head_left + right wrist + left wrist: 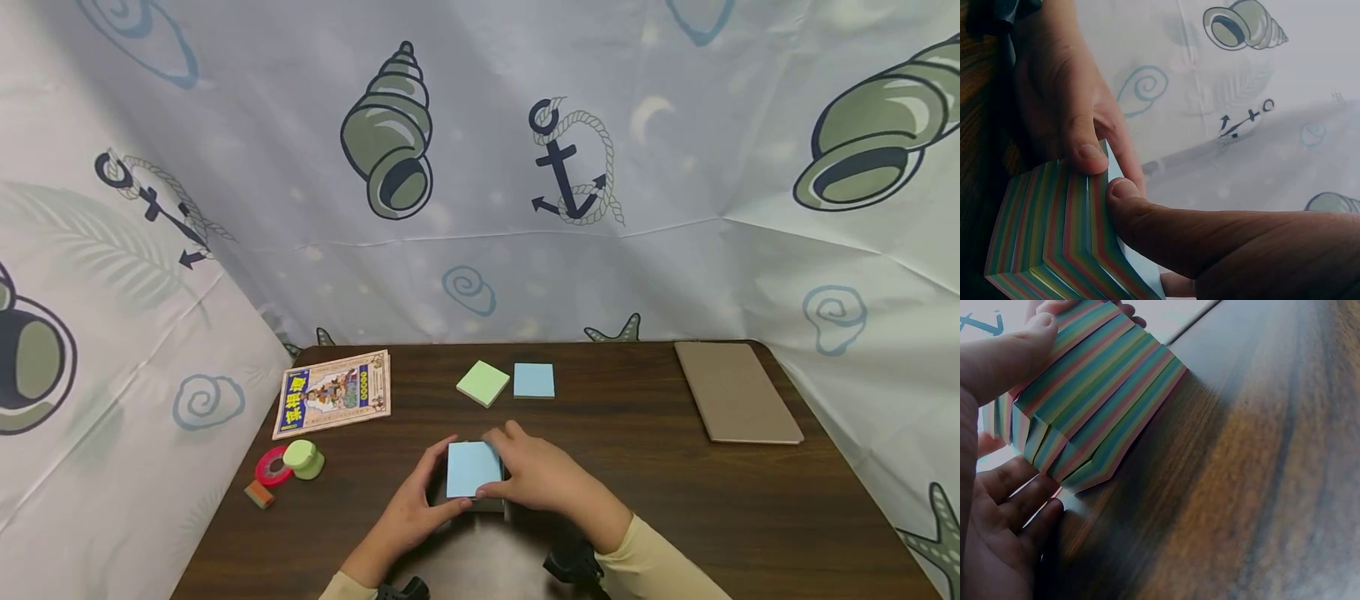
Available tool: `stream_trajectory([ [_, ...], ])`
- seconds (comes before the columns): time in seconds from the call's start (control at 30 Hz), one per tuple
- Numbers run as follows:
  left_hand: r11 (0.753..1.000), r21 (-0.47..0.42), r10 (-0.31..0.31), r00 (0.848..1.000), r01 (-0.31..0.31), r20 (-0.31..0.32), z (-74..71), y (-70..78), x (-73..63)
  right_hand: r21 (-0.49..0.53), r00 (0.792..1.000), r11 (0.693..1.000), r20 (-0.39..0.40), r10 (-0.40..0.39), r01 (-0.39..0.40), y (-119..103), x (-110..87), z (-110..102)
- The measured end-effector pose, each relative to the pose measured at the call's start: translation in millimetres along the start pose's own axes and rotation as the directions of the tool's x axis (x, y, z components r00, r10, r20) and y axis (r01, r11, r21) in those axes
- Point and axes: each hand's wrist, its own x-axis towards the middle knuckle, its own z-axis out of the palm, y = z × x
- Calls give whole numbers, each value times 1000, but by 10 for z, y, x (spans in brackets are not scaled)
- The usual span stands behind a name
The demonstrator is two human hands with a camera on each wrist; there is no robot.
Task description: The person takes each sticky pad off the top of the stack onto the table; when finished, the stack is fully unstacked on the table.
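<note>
A thick stack of sticky note pads (471, 468) stands on the table close to the front, its top sheet light blue. Many colored stripes run along the sides of these pads in both wrist views, and the layers sit slightly out of line. My left hand (412, 507) grips the stack from the left, thumb at its near edge and fingers around the far side. From the right, my right hand (543, 473) holds it too, its thumb (1138, 209) pressed at the edge of the top pad. Both thumbs are close together in the right wrist view.
Behind the stack lie a green note pad (483, 383) and a blue note pad (534, 380). At left are printed booklets (333, 393), a pink tape roll (272, 467), a round green object (303, 458) and a small orange-brown block (259, 495). A brown board (738, 392) lies back right.
</note>
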Motion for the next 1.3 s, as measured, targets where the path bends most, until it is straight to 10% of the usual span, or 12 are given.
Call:
stream_trajectory([
  [0.33, 991, 74, 114, 993, -112, -19, 7, -41, -12, -1, 1000, 1000, -4, -8, 8, 19, 7, -12],
  [0.57, 999, 44, 7, 1000, -6, -10, 7, 7, -16, -4, 1000, 1000, -3, -16, 16, 102, 7, -73],
  [1.3, 999, 34, 30, 1000, -30, 8, -7, -2, 1, 193, 997, 980, -69, -41, 53, 234, -6, -342],
])
